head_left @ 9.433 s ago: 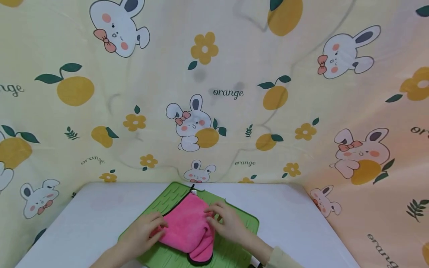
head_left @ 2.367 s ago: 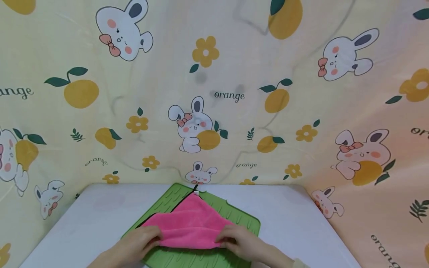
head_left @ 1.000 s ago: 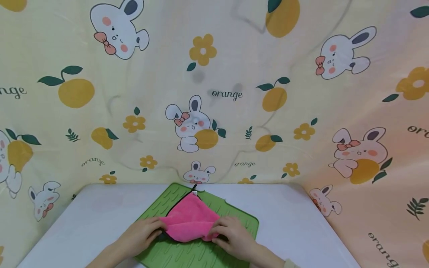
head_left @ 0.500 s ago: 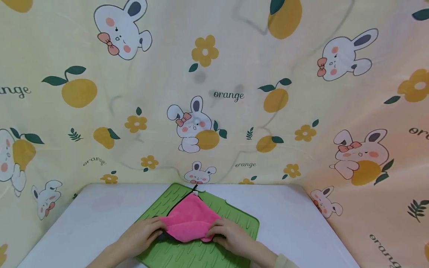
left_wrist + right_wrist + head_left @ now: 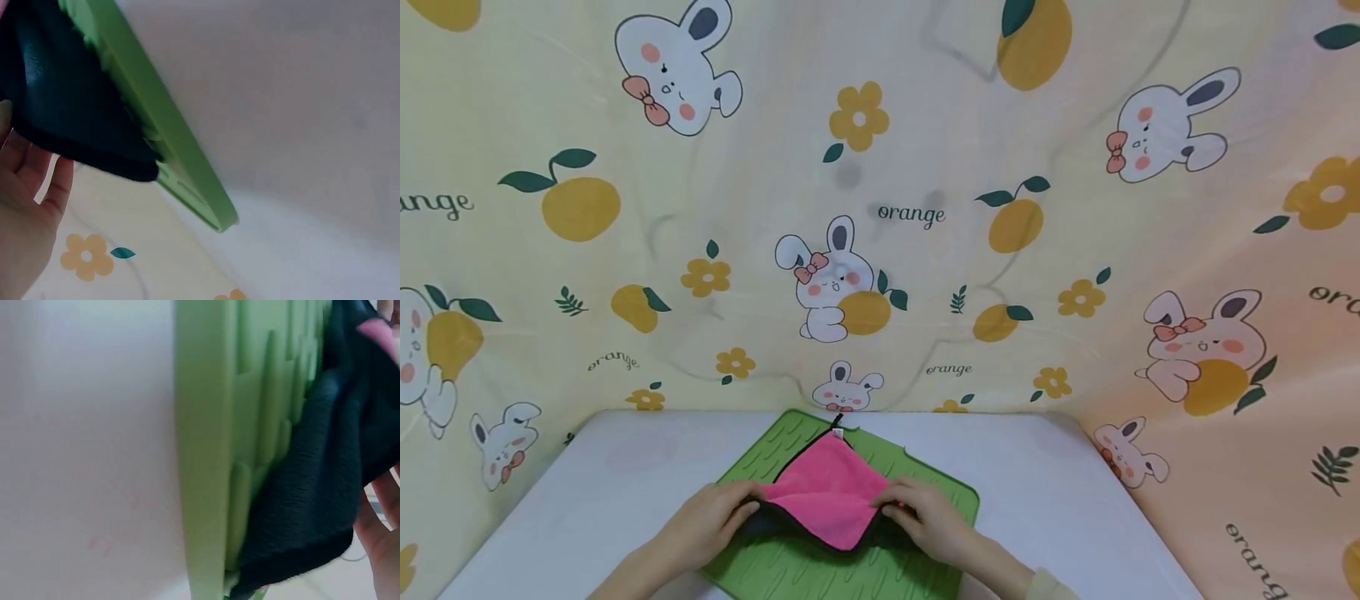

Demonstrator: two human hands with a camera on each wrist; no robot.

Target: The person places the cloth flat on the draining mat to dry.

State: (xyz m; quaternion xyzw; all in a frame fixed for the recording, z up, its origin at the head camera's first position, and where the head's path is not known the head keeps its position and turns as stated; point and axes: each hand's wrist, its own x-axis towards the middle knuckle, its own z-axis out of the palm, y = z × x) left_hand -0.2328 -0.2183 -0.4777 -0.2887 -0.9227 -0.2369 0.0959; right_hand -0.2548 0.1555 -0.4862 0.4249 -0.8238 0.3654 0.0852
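A cleaning cloth (image 5: 835, 492), pink on top with black edging, lies over a green ridged mat (image 5: 835, 575). At its far corner are a small white tag (image 5: 838, 432) and a black loop (image 5: 837, 421). My left hand (image 5: 711, 521) pinches the cloth's left side and my right hand (image 5: 928, 521) its right side. Between them the near pink corner droops toward me. The dark underside (image 5: 69, 94) shows in the left wrist view, its edge at my fingers. In the right wrist view dark folds (image 5: 312, 469) hang beside the right fingers, close over the mat.
The mat sits turned at an angle on a white table (image 5: 1045, 467), with a notch in its far right edge. Behind and at both sides hangs a cream curtain (image 5: 752, 183) printed with rabbits, oranges and flowers.
Earlier the cloth's near side was folded with a straight front edge. Now that fold has opened into a drooping pointed corner, its black edging showing. Both hands keep their pinch, slightly raised.
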